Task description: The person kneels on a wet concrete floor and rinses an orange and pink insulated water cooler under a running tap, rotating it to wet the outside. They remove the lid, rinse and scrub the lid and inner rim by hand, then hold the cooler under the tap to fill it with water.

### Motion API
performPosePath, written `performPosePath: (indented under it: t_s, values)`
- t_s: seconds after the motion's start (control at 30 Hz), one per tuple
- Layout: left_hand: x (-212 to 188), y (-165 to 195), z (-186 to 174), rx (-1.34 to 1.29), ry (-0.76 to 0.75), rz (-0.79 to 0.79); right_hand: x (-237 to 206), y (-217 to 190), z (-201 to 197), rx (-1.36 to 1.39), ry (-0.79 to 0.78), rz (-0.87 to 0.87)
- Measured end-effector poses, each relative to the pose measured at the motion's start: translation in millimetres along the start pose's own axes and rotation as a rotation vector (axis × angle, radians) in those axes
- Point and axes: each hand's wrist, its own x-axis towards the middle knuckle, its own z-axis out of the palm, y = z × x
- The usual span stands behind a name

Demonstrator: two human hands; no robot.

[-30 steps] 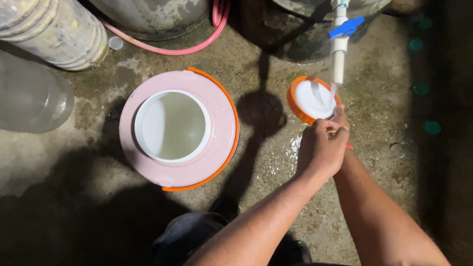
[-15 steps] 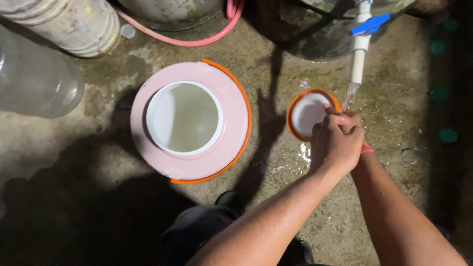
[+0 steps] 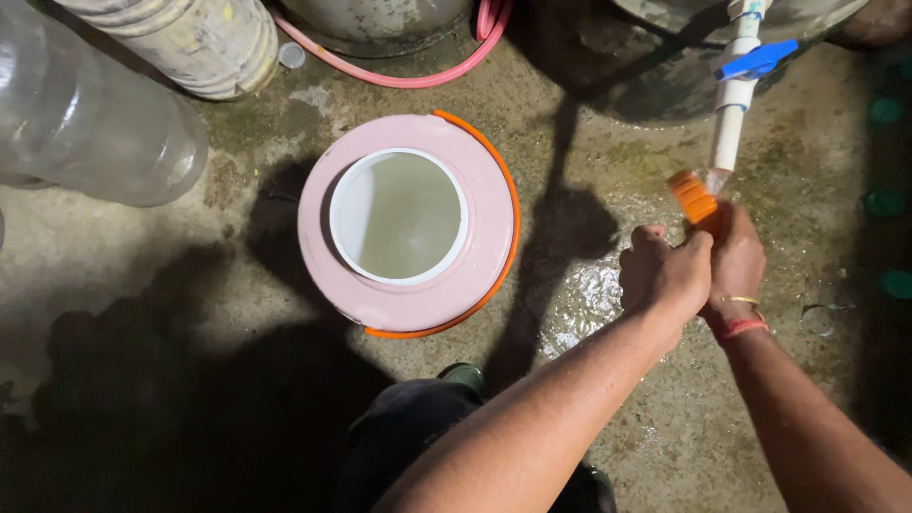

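Wet concrete floor (image 3: 608,285), hands (image 3: 698,271) beside pink container (image 3: 408,223).

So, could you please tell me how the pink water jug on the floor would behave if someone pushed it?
The pink water jug looks wide and squat, so probably hard to tip. Water seems to fill it, so likely heavy, and it may slosh through the open mouth. The concrete floor looks wet nearby, so it might slide.

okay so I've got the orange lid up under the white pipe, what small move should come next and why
Probably turn the orange lid so its inner face meets the water from the white pipe. Both the left hand and right hand hold it on edge at the spout, and the concrete floor below is wet.
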Motion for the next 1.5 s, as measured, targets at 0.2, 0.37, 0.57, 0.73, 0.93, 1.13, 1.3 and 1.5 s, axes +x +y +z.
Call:
performPosePath:
  t_s: [0.2,0.37,0.57,0.73,0.93,1.13,1.3,1.5]
  values:
    - [3.4,3.1,7.7,-0.088,-0.043,-0.178,-31.8,-3.8,-39.2,0.052,-0.080,-0.106]
    - [8.4,1.1,9.9,-0.262,-0.133,-0.268,-75.0,-53.5,-86.6,0.126,-0.071,-0.082]
    - [11.9,-11.8,14.8,-0.287,-0.098,-0.022,-100.8,-87.1,-99.5,0.468,-0.248,-0.037]
    - [7.7,-15.4,19.0,-0.141,-0.213,0.071,-61.5,-64.4,-85.1,0.556,-0.407,0.468]
    - [13.9,-18.7,9.7,-0.276,-0.345,0.196,-45.5,-62.2,-81.2,0.433,-0.401,0.117]
    - [26.8,-3.2,-22.4,-0.379,-0.168,0.096,-80.0,-109.6,-75.3,0.348,-0.464,-0.247]
    - [36.0,2.9,-58.8,-0.254,-0.061,-0.029,-86.2,-116.8,-60.9,0.246,-0.454,-0.149]
    - [25.0,-3.8,-49.5,-0.113,-0.178,-0.115,-74.2,-70.2,-47.9,0.086,-0.286,-0.234]
